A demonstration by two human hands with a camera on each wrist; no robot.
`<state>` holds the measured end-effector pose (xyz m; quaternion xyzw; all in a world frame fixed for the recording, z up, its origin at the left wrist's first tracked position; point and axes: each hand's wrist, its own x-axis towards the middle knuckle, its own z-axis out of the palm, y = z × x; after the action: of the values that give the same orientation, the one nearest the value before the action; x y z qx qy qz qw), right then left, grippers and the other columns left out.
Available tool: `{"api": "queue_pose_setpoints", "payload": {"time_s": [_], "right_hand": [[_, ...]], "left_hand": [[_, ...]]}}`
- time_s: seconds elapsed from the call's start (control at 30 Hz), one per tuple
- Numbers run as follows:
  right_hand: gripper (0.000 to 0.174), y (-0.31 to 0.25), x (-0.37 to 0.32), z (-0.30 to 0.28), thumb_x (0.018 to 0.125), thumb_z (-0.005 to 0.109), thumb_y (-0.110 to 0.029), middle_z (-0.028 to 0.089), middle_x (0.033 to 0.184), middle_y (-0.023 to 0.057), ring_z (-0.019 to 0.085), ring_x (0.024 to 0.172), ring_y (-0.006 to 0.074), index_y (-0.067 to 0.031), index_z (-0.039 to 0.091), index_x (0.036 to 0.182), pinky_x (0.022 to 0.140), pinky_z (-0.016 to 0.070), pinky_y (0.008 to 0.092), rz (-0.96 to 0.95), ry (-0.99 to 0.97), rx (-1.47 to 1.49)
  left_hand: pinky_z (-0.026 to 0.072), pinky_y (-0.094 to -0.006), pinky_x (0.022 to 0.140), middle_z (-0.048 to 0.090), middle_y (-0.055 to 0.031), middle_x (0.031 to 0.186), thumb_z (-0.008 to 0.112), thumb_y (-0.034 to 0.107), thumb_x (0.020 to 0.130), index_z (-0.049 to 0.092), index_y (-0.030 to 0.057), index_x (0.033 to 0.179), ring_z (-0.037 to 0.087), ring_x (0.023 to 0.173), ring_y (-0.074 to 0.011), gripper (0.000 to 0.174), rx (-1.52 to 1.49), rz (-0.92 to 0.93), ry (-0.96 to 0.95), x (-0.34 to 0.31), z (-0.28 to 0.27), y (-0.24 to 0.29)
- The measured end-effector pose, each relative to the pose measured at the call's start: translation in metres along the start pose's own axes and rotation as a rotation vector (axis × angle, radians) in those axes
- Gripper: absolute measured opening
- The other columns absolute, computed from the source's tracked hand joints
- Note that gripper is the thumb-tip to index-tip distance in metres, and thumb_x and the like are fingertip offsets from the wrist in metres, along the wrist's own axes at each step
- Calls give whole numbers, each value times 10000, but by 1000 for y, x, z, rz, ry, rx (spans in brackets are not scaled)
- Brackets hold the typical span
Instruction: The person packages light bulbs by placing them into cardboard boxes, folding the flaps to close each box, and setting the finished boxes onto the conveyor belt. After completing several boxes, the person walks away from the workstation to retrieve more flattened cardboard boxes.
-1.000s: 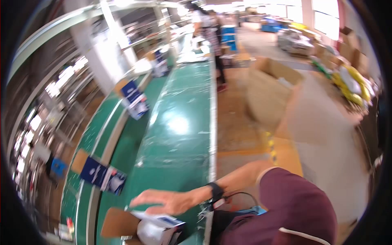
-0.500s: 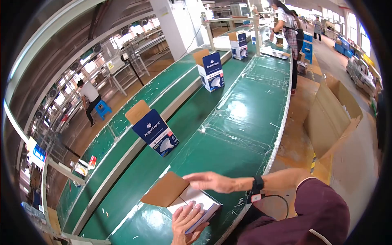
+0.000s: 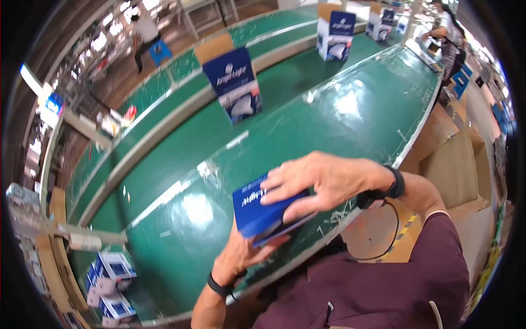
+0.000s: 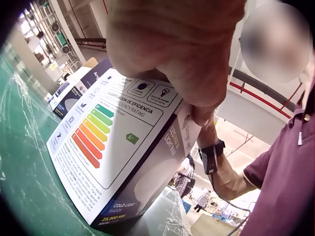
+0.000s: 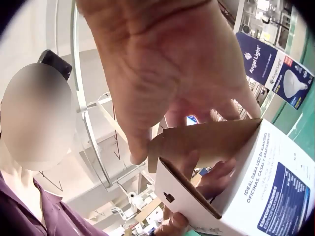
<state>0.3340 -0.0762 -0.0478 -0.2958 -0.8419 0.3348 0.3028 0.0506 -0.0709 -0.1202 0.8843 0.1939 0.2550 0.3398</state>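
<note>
A white and blue cardboard lamp box (image 3: 249, 211) is tilted over the near edge of the green conveyor belt. My left hand (image 3: 241, 252) grips it from the near left side; in the right wrist view, some of its fingers (image 5: 216, 179) show at the box's opening. Across the blue top flap lies my right hand (image 3: 318, 181), fingers extended and thumb by the flap's edge. From the right wrist, the brown inside of the flap (image 5: 206, 142) faces the camera, and the flap stands partly raised. An energy-rating label (image 4: 103, 128) faces the left wrist camera.
Further along the belt stand Angel Light boxes with raised flaps, the nearest box (image 3: 235, 82) beyond my hands. Several packed boxes (image 3: 112, 268) sit at the lower left. A large open carton (image 3: 455, 170) is on the floor at right. One person (image 3: 452, 35) works at the belt's far end.
My right hand has swung the box's flap over, so its blue outside shows instead of the brown inside. My left hand has shifted from the top face to the near left side. The head view has turned.
</note>
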Motion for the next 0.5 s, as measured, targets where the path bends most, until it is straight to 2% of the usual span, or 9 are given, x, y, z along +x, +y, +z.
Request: {"api": "queue_pose_setpoints", "payload": {"time_s": [0.03, 0.1, 0.13, 0.2, 0.23, 0.27, 0.37, 0.4, 0.5], "right_hand": [[403, 2, 3, 1, 894, 826, -267, 741, 1219, 210, 664, 1254, 373, -90, 762, 1250, 1022, 553, 442, -17, 44, -67], [365, 10, 3, 12, 870, 841, -230, 736, 1279, 163, 654, 1283, 320, -120, 786, 1213, 1086, 493, 455, -4, 67, -4], [357, 15, 1, 17, 865, 844, -223, 736, 1291, 148, 650, 1292, 308, -122, 791, 1204, 1107, 470, 458, -42, 82, 6], [352, 24, -9, 28, 843, 864, -203, 737, 1319, 90, 629, 1321, 260, -137, 804, 1183, 1168, 380, 461, -67, 118, 48], [326, 27, -13, 32, 841, 867, -194, 746, 1301, 76, 619, 1319, 269, -147, 815, 1159, 1159, 376, 459, -61, 131, 80], [326, 30, -15, 36, 825, 878, -180, 751, 1286, 69, 614, 1314, 276, -148, 819, 1144, 1149, 376, 458, -71, 130, 91], [265, 32, -14, 42, 857, 848, -202, 747, 1288, 50, 580, 1335, 291, -147, 827, 1116, 1149, 344, 476, -83, 105, 84], [239, 33, -14, 42, 881, 828, -220, 743, 1297, 44, 565, 1348, 295, -146, 829, 1109, 1154, 328, 485, -86, 88, 71], [316, 43, -17, 40, 1013, 658, -382, 709, 1359, 48, 512, 1403, 322, -137, 824, 1125, 1198, 244, 550, -149, -48, 34]], "left_hand": [[419, -549, 1088, 644, -174, 1367, 900, 236, 779, 667, 90, 1344, 588, 1259, -428, 628, -41, -51, 19, -4, 5, -10], [369, -558, 1124, 624, -165, 1398, 908, 219, 767, 653, 91, 1365, 561, 1292, -423, 662, -54, -34, 75, -7, 9, -15], [393, -558, 1123, 623, -175, 1397, 921, 192, 753, 643, 68, 1367, 557, 1313, -429, 685, -85, -29, 176, -15, 18, -22], [472, -508, 1068, 641, -219, 1349, 933, 208, 772, 619, 11, 1351, 630, 1218, -410, 687, 102, 10, 382, -20, 23, -13], [511, -483, 1041, 650, -241, 1325, 939, 216, 782, 607, -18, 1343, 667, 1171, -401, 692, 194, 31, 480, -24, 29, -8], [474, -509, 1108, 555, -295, 1433, 929, 226, 798, 537, -43, 1399, 610, 1277, -431, 767, -105, -99, 597, -38, 49, -9], [447, -526, 1144, 495, -309, 1484, 898, 246, 835, 480, -32, 1455, 516, 1397, -444, 798, 177, 1, 778, -33, 50, 1], [417, -558, 1164, 462, -324, 1527, 857, 263, 873, 593, 43, 1405, 422, 1474, -478, 634, 180, -25, 737, -33, 45, 5], [381, -582, 1185, 425, -322, 1580, 831, 284, 888, 723, 152, 1297, 392, 1486, -521, 443, 287, 2, 385, -30, 22, 1]]}}
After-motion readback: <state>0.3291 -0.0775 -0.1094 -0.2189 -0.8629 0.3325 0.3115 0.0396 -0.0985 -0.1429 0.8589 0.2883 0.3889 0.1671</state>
